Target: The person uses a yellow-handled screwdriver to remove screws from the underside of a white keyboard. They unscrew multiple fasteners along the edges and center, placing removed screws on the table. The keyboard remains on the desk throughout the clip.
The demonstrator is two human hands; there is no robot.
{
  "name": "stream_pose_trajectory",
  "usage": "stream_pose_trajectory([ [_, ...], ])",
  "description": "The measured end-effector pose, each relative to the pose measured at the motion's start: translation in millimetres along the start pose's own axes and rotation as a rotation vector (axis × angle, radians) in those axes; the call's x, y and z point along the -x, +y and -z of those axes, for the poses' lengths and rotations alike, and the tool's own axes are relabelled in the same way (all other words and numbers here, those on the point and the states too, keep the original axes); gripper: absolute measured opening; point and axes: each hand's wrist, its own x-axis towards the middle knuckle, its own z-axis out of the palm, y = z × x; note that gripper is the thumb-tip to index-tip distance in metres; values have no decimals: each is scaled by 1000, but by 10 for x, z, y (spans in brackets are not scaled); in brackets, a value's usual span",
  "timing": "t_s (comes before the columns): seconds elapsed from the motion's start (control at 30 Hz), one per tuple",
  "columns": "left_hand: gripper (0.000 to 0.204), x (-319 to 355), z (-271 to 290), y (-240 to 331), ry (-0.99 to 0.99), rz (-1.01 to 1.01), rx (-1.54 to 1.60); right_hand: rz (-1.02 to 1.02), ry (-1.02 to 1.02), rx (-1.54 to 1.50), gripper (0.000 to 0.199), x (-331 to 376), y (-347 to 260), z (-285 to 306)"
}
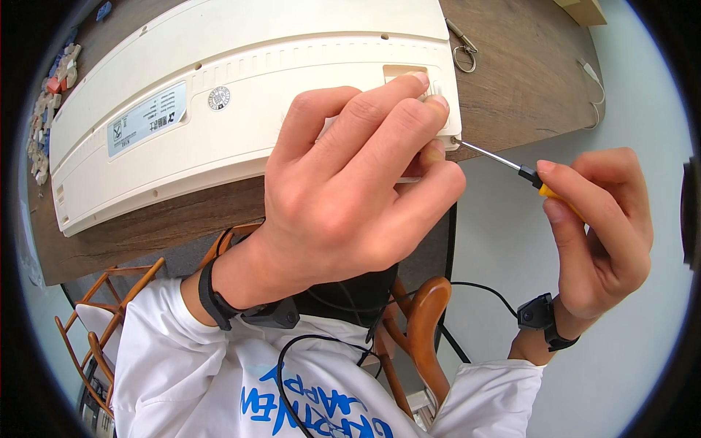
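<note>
A cream keyboard [248,80] lies upside down on the table, its underside showing a silver label, a round stamp and several screw holes. Over its near right corner my left hand [343,175] is closed, fingers bent around the edge; the fingertips partly cover a small recess there. My right hand [602,226], off the table's edge, pinches the yellow and black handle of a screwdriver [498,158] between thumb and fingers. The screwdriver's thin metal shaft slants up to the left, and its tip is at the screw hole in that corner.
Loose keycaps [55,87] are piled on the brown wooden table [518,73] left of the keyboard. A metal key ring tool [464,55] lies beyond the right end. A white cable [595,84] hangs at the table's right edge. Wooden chairs [427,328] stand below.
</note>
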Motion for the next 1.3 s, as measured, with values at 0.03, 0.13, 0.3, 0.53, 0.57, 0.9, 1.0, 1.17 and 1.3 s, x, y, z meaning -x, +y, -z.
stream_pose_trajectory([
  [0.03,15,-1,2,1,1,1,3,19,7,12,35,0,0,-4],
  [0.13,14,0,8,1,2,0,6,24,0,10,34,-6,3,-10],
  [0.3,14,1,7,0,-2,-2,-5,24,-4,-13,34,-30,-3,-11],
  [0.53,14,10,16,-4,-14,-2,4,60,-50,80,35,-99,-93,40],
  [0.57,14,11,16,-4,-11,-3,0,64,-65,91,35,-116,-115,49],
  [0.9,13,-1,26,22,-18,32,18,63,-208,293,47,-280,-407,160],
  [1.0,13,-5,20,37,-18,42,22,74,-159,279,41,-316,-416,151],
  [1.17,14,-23,23,43,-24,45,22,117,-168,278,33,-374,-358,168],
  [1.3,13,-32,22,47,-27,40,20,119,-192,278,29,-385,-339,209],
])
